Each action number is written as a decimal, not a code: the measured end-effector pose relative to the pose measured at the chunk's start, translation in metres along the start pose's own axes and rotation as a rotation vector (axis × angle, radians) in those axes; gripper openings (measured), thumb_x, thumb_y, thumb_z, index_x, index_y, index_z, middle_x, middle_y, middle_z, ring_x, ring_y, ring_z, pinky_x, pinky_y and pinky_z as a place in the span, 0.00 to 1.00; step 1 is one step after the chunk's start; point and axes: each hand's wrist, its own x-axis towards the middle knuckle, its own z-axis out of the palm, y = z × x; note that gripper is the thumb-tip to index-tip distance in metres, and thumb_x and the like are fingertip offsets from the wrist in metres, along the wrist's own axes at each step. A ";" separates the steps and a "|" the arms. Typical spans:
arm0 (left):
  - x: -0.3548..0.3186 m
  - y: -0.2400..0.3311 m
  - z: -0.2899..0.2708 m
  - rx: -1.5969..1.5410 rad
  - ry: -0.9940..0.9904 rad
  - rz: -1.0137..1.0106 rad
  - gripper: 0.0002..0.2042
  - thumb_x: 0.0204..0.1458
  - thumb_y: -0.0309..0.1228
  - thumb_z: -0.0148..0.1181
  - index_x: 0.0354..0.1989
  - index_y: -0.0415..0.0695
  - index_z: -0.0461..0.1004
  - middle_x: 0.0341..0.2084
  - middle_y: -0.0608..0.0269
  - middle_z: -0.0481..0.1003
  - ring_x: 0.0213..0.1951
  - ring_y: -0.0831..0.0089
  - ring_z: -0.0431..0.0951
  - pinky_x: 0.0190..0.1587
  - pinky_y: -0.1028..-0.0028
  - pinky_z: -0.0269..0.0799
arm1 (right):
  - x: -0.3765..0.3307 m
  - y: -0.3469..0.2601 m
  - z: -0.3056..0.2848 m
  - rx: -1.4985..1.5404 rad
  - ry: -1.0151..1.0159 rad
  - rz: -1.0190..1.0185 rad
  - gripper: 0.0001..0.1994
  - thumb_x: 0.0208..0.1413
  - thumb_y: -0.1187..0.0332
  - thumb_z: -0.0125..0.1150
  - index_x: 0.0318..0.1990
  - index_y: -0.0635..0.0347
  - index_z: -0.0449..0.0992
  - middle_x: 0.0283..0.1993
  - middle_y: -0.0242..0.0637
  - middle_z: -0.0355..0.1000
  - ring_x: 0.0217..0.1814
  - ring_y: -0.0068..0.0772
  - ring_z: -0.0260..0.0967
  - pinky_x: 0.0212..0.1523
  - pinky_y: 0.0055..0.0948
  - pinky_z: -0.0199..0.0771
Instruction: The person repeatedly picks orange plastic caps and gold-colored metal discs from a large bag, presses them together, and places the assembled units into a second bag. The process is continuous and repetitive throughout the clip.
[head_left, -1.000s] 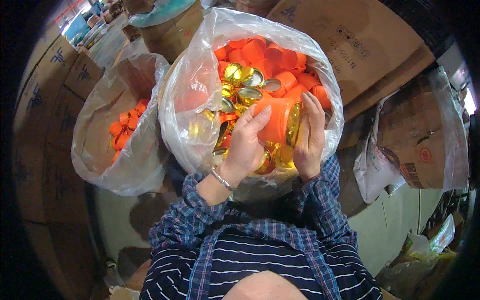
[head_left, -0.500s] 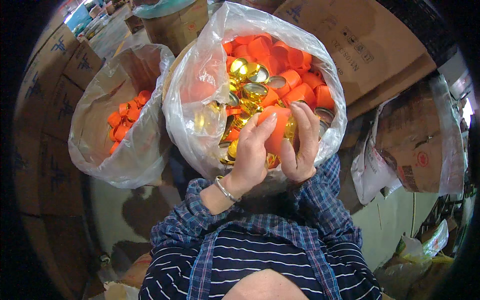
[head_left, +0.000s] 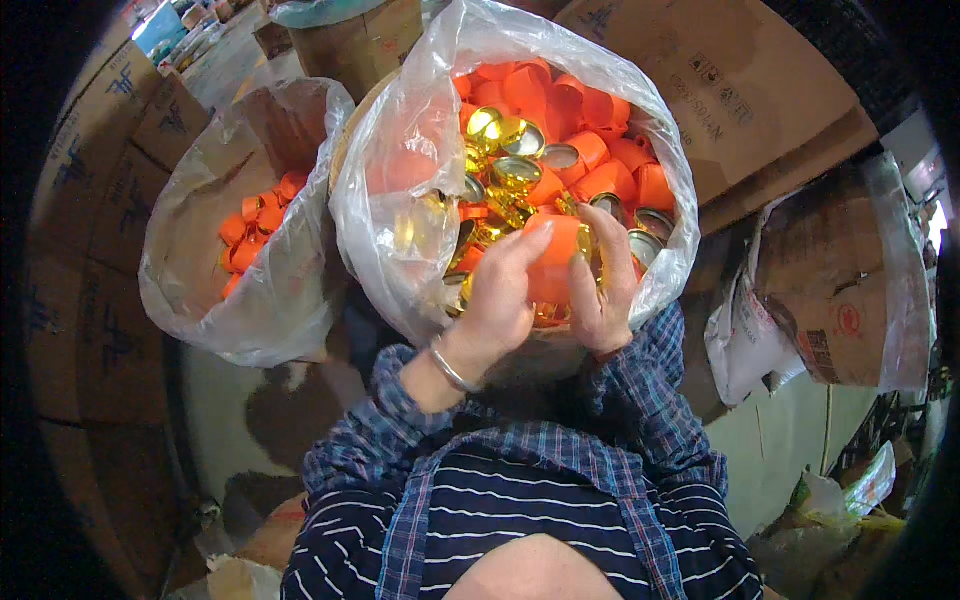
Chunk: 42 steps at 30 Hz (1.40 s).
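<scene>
The left hand and the right hand are both curled around one orange cap, holding it between them. The cap sits just over a big clear bag full of orange and gold caps. Another bag is beside it.

Warehouse/packing shop: stacked cartons, bulk cap bags.

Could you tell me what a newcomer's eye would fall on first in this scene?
Probably the clear plastic bag at centre, heaped with orange caps and shiny gold lids. Over its near edge, the left hand and right hand together hold one orange cap. A second, emptier bag sits to the left.
</scene>
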 end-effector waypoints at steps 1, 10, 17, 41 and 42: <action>0.005 0.005 -0.003 -0.055 0.053 -0.091 0.17 0.67 0.36 0.49 0.57 0.38 0.71 0.49 0.60 0.76 0.51 0.70 0.77 0.56 0.68 0.72 | 0.002 0.000 -0.004 -0.103 -0.007 -0.162 0.21 0.59 0.72 0.56 0.60 0.67 0.69 0.56 0.47 0.70 0.60 0.39 0.67 0.62 0.34 0.65; -0.015 -0.027 -0.002 0.846 -0.122 0.682 0.19 0.66 0.42 0.53 0.50 0.36 0.73 0.41 0.52 0.77 0.43 0.62 0.78 0.49 0.69 0.71 | 0.005 -0.010 0.013 0.775 0.249 0.580 0.16 0.69 0.58 0.49 0.51 0.61 0.74 0.44 0.33 0.75 0.42 0.26 0.71 0.45 0.25 0.71; 0.003 -0.007 -0.003 0.078 0.022 0.168 0.20 0.69 0.42 0.48 0.52 0.37 0.74 0.45 0.63 0.77 0.46 0.77 0.76 0.50 0.76 0.71 | 0.013 0.002 0.019 0.045 0.183 -0.050 0.18 0.58 0.71 0.61 0.54 0.66 0.72 0.49 0.45 0.72 0.49 0.39 0.70 0.52 0.32 0.69; -0.014 0.243 -0.118 1.284 0.828 1.357 0.20 0.60 0.33 0.62 0.58 0.39 0.67 0.49 0.58 0.73 0.51 0.68 0.73 0.57 0.71 0.67 | 0.064 0.112 -0.076 -0.858 -0.319 0.252 0.19 0.55 0.53 0.62 0.39 0.63 0.81 0.42 0.48 0.78 0.48 0.51 0.72 0.50 0.46 0.72; -0.005 0.229 -0.111 1.225 0.741 1.429 0.20 0.60 0.32 0.62 0.57 0.40 0.68 0.50 0.58 0.73 0.50 0.69 0.73 0.57 0.71 0.67 | 0.064 0.126 -0.078 -0.919 -0.405 0.303 0.19 0.53 0.54 0.63 0.38 0.64 0.81 0.42 0.48 0.78 0.49 0.51 0.72 0.51 0.46 0.72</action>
